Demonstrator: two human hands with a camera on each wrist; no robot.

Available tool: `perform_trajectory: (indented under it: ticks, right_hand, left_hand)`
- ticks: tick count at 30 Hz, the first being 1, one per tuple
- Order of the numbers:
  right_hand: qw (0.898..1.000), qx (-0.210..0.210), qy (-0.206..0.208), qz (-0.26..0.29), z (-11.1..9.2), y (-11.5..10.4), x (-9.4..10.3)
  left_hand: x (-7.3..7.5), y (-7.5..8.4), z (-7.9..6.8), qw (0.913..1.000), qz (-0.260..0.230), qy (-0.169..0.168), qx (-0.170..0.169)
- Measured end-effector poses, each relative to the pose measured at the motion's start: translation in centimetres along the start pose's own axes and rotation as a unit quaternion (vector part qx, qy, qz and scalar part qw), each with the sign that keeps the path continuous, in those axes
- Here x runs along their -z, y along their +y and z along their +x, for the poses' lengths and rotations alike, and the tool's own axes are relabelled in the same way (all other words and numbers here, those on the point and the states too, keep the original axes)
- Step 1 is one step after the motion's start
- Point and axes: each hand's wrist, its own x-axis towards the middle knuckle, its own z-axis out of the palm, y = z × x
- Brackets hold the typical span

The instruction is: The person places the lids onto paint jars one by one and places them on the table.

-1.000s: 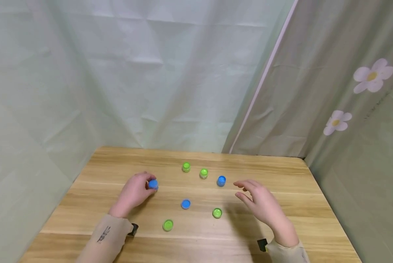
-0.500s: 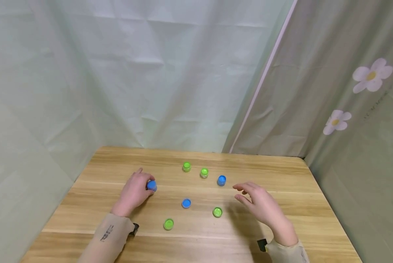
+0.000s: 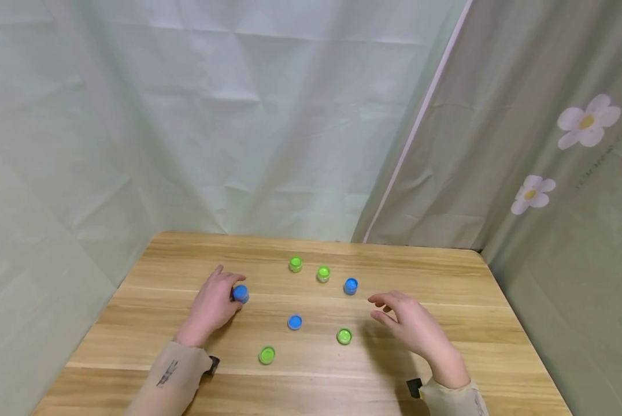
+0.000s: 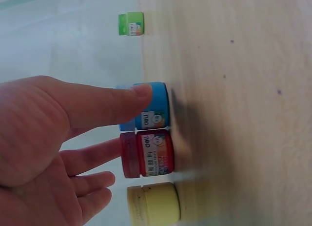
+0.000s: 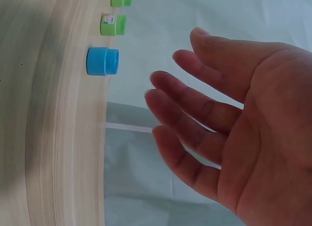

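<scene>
In the head view my left hand (image 3: pixel 213 303) is at a blue paint jar (image 3: pixel 241 294) on the left of the table. The left wrist view shows my thumb against this jar's side, while the head view shows the index finger lifted off it. The jar stands upright beside a red paint jar (image 4: pixel 155 154) and a yellow jar (image 4: pixel 158 204), both mostly hidden by the hand in the head view. My right hand (image 3: pixel 415 323) hovers with loosely bent fingers, holding nothing, right of an uncapped blue paint jar (image 3: pixel 350 286).
Two green paint jars (image 3: pixel 295 264) (image 3: pixel 324 274) stand toward the back of the wooden table (image 3: pixel 446 271). Nearer lie a blue lid (image 3: pixel 295 322) and two green lids (image 3: pixel 266 355) (image 3: pixel 344 336). Curtains (image 3: pixel 269 144) hang behind and at both sides.
My left hand moved the blue jar slightly left and toward me, then its index finger lifted away from the jar. The right hand stays nearly still.
</scene>
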Motion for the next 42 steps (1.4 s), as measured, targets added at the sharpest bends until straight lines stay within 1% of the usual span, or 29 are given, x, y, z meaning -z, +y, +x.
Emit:
perform_trajectory:
  ticks: [5, 7, 9, 17, 23, 27, 33, 38, 42]
  right_hand:
    - [1.000, -0.005, -0.025, 0.004, 0.1, 0.2, -0.1]
    - [1.000, -0.003, -0.027, 0.006, 0.1, 0.1, -0.2]
    - [1.000, -0.002, -0.025, 0.008, 0.2, 0.2, -0.3]
    - [0.999, 0.010, -0.032, 0.008, 0.3, 0.4, -0.7]
    - [0.999, 0.003, -0.043, 0.008, 0.8, 0.8, -1.0]
    - [0.999, -0.017, -0.050, 0.010, 1.5, 1.2, -1.3]
    - [0.996, -0.078, -0.037, 0.015, 2.8, 1.8, -2.0]
    - [0.993, -0.106, -0.018, 0.047, 4.1, 2.4, -2.8]
    - [0.990, -0.122, -0.013, 0.065, 5.0, 2.6, -3.5]
  left_hand:
    - [0.6, 0.4, -0.3, 0.9998, -0.014, -0.003, 0.015]
    - [1.0, 0.6, -0.5, 0.9994, -0.022, -0.005, 0.027]
    - [1.3, 0.8, -0.6, 0.9991, -0.030, -0.003, 0.030]
    - [2.0, 1.6, -1.0, 0.9977, -0.064, 0.010, 0.018]
    - [2.2, 2.3, -1.1, 0.9966, -0.079, 0.022, 0.010]
    - [2.2, 2.6, -1.2, 0.9956, -0.090, 0.024, 0.012]
    - [1.7, 2.9, -1.5, 0.9939, -0.106, 0.030, 0.011]
    - [1.3, 3.2, -1.6, 0.9920, -0.117, 0.044, 0.016]
    - [0.9, 3.4, -1.7, 0.9907, -0.123, 0.057, 0.011]
